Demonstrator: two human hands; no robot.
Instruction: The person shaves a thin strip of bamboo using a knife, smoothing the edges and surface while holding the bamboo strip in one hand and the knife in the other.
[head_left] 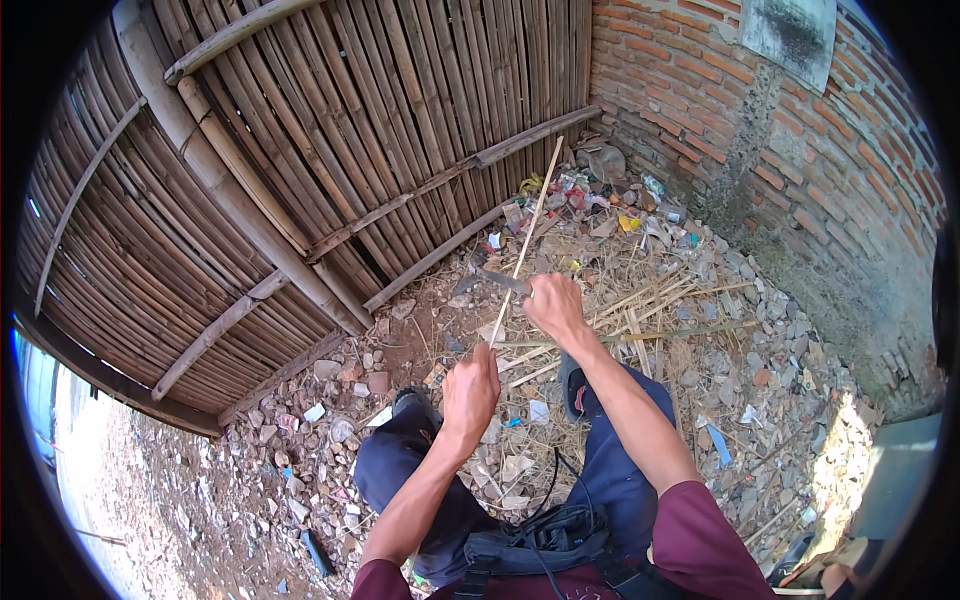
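Note:
My left hand (472, 390) is closed round the near end of a long, thin, pale bamboo strip (535, 222). The strip slants up and away toward the corner. In my right hand (555, 305) is a knife, its handle hidden by the closed fingers. The dark knife blade (508, 282) points left and lies across the strip, a little beyond my left hand. Below both hands, more split bamboo strips (640, 312) lie loose on the ground between and beyond my feet.
A bamboo-slat fence (400, 120) rises at the left and ahead, meeting a brick wall (690, 110) at the right. Rubble (330, 400) covers the ground. Colourful litter (590, 195) is heaped in the corner. Black cables (560, 490) hang at my waist.

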